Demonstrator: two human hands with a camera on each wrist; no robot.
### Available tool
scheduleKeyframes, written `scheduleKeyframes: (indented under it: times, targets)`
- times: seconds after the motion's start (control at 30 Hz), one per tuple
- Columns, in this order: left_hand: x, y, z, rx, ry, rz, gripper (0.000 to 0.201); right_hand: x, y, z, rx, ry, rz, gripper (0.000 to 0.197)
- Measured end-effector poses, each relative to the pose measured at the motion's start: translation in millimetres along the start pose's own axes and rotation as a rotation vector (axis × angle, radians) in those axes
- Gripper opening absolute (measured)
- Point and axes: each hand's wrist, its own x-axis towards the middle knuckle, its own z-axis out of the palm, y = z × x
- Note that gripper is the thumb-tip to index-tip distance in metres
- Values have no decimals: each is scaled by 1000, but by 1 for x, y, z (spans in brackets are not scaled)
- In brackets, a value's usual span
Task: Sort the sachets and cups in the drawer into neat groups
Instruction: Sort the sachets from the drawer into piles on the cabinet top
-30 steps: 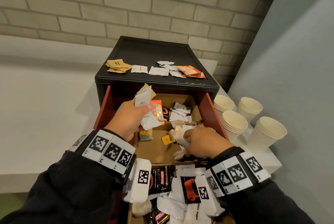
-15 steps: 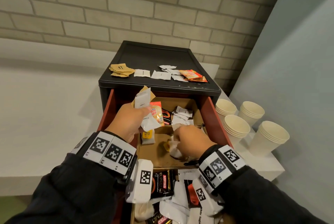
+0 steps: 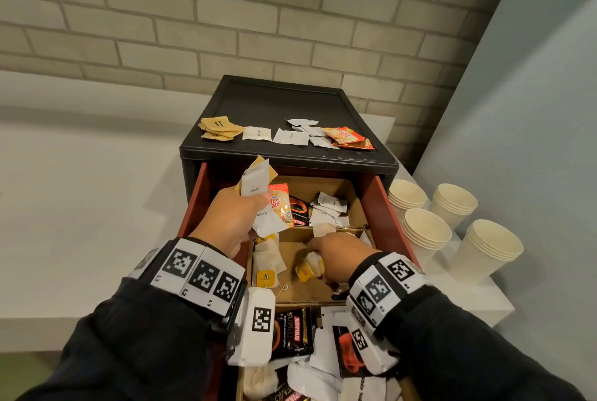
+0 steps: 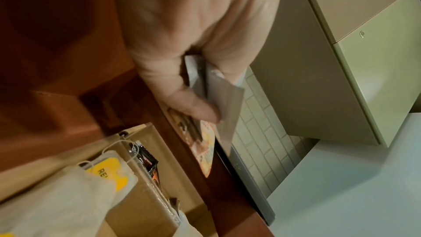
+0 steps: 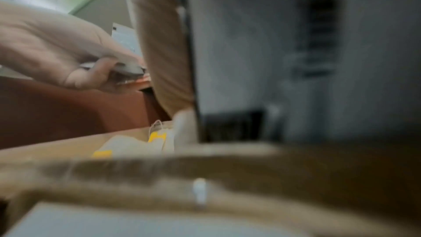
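Observation:
The red drawer (image 3: pixel 383 206) is pulled out, split by cardboard dividers. My left hand (image 3: pixel 258 203) hovers over its back left and grips a fan of sachets (image 3: pixel 256 180): white, brown and an orange creamer one (image 3: pixel 280 206). In the left wrist view the thumb (image 4: pixel 196 109) presses on these sachets (image 4: pixel 225 107). My right hand (image 3: pixel 318 253) is down in the middle compartment, fingers curled on a tea bag (image 3: pixel 314 264) with a yellow tag (image 3: pixel 303 273). More tea bags (image 3: pixel 268 258) lie at that compartment's left. The right wrist view is blurred.
On the black cabinet top (image 3: pixel 274 103) lie sorted groups: brown sachets (image 3: pixel 219 129), white sachets (image 3: pixel 290 137), orange sachets (image 3: pixel 347 137). Stacks of paper cups (image 3: pixel 426 232) stand on the shelf to the right. Black Kopiko sachets (image 3: pixel 292 332) and white ones fill the front compartment.
My right hand has dropped lower into the middle compartment with the tea bags. The left hand keeps its bundle of sachets in about the same place.

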Motion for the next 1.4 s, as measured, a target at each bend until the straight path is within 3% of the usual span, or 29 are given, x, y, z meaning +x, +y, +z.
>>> scheduleKeyframes:
  times: [0.1,0.2,0.3,0.47,0.57,0.73,0.9,0.97,1.07,1.13,1.27,1.4]
  targets:
    - [1,0,0,-8,1,-3,38,1,2,0,88,80,-32,30]
    - [1,0,-1,-27,-7,0,39,-5,4,-13,387,190,-91,8]
    - [1,1,-1,-53,-20,5,37,-7,4,-27,669,241,-150,3]
    - [0,1,-1,-52,-1,-7,41,-1,11,-23,342,362,43,22]
    - [0,1,-1,-44,12,-12,42,5,9,-16,231,263,34,29]
    - [1,1,-1,-44,4,-15,42,3,9,-25,345,242,72,29]
    - [0,1,-2,-40,-4,-4,41,-11,6,-44,615,231,-84,26]
    - [0,1,-2,-32,4,-9,42,-9,8,-47,465,224,-92,30]
    - [0,1,-2,-22,12,-11,43,1,9,-33,115,76,-27,32]
    - [1,1,-2,-20,16,-11,42,6,10,-22,17,-17,21,34]
    - [1,0,-2,-24,11,-5,40,3,12,-23,164,62,-18,40]
    - [1,1,-1,-31,-4,-2,38,-16,5,-43,347,28,-215,41]
